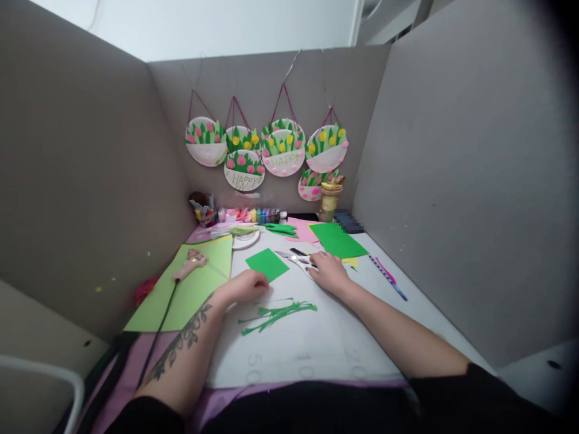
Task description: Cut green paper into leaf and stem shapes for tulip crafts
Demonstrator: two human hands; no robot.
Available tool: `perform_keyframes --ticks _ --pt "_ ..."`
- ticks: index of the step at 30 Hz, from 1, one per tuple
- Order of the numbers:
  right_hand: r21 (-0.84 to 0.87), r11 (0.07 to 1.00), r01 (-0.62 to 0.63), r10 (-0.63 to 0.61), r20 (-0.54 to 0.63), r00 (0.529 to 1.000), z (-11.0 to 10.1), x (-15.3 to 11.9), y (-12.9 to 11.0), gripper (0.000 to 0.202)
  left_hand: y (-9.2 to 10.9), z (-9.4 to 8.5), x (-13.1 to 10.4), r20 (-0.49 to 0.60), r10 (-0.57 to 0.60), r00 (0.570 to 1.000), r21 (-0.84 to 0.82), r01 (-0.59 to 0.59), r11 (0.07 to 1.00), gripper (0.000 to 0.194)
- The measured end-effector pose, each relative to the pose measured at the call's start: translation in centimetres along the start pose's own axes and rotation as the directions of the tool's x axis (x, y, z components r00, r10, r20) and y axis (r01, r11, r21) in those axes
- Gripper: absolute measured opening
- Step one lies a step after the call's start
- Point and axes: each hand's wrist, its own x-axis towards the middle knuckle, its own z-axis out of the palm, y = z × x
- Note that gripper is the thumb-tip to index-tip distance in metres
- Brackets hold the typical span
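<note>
My right hand (330, 272) rests on the table with its fingers closed on the white handles of the scissors (297, 259). The blades point left, slightly apart. Beside the near edge of a green paper square (268, 264), my left hand (246, 287) has its fingers curled inward; what they hold, if anything, is hidden. Thin green paper strips (278, 313) lie in a loose heap just in front of both hands. A black-handled tool (298, 252) is partly visible beyond the scissors.
On the left, a glue gun (192, 265) lies on light green sheets (181, 301), its cord running towards me. White paper plates (246, 240), cut green leaves (281, 229), green sheets (339, 240) and paint bottles (257, 215) are farther back. A pen (398, 289) lies right. Decorated plates (283, 150) hang behind.
</note>
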Motion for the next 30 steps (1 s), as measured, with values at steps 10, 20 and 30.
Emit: perform_keyframes --ticks 10,20,30 --pt "0.161 0.871 0.464 -0.454 -0.096 0.886 0.6 -1.0 -2.0 0.025 0.9 3.0 1.7 -0.175 -0.049 0.983 0.459 0.126 0.880 0.020" --pt "0.124 0.807 0.577 -0.580 -0.016 0.815 1.7 0.0 -3.5 0.025 0.7 2.8 2.1 -0.174 -0.091 0.981 0.539 0.172 0.824 0.025" --pt "-0.027 0.866 0.499 -0.497 0.055 0.866 2.6 2.9 -5.9 0.019 -0.1 2.4 1.9 -0.211 -0.090 0.973 0.498 0.187 0.847 0.025"
